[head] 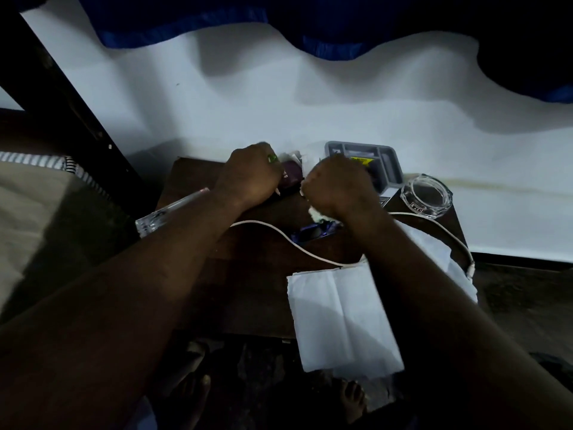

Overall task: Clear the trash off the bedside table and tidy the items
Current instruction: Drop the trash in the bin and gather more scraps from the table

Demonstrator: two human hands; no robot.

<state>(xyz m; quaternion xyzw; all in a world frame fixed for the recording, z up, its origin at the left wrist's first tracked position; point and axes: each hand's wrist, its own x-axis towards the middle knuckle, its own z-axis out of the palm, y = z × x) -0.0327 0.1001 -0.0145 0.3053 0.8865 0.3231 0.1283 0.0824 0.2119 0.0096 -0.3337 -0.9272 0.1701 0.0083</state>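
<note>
Both my hands are over the far part of a small dark wooden bedside table (248,274). My left hand (251,175) is closed, with a thin white tip poking out below it and a bit of green at the knuckles; it rests against a dark purple packet (291,176). My right hand (338,184) is a fist closed on crumpled white tissue (314,212) that sticks out underneath. More crumpled white trash (294,156) lies just beyond the hands. A purple wrapper (313,232) lies below my right wrist.
A grey compartment tray (390,162) with a yellow item stands at the back. A clear glass ashtray (426,193) sits at the right corner. A white cable (279,234) crosses the table. A white paper bag (341,318) overhangs the front edge. A clear bottle (161,215) lies left, beside the bed.
</note>
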